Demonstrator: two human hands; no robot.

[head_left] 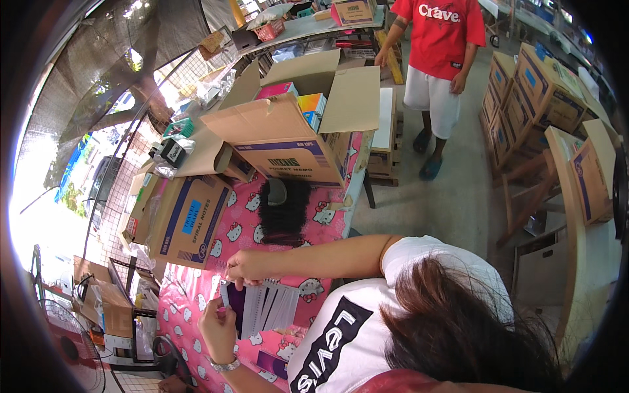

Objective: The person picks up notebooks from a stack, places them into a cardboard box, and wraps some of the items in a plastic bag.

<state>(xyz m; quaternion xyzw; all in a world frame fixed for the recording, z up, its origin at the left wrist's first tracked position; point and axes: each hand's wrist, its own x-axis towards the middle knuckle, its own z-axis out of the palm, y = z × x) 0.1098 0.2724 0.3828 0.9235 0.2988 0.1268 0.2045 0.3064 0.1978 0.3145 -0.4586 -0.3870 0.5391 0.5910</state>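
My left hand [218,322], with a metal-band watch on its wrist, is closed in a pinch at the near end of a thin white strip [228,297]. At the strip's far end, my right hand [247,266] has its fingertips pinched together. The strip lies along the edge of a dark purple notebook cover [234,308]; its exact kind is too small to tell. Right beside the cover are spiral-bound notebooks with white pages [278,306], fanned out on the pink patterned tablecloth [190,311]. Another purple cover [272,364] lies close to my body.
A heap of thin black strands [284,213] lies beyond my right arm. Behind it stands an open carton [288,154] holding colourful boxes, with a closed carton [191,219] to its left. A person in a red shirt [440,36] stands across the aisle. Stacked cartons [544,98] line the right side.
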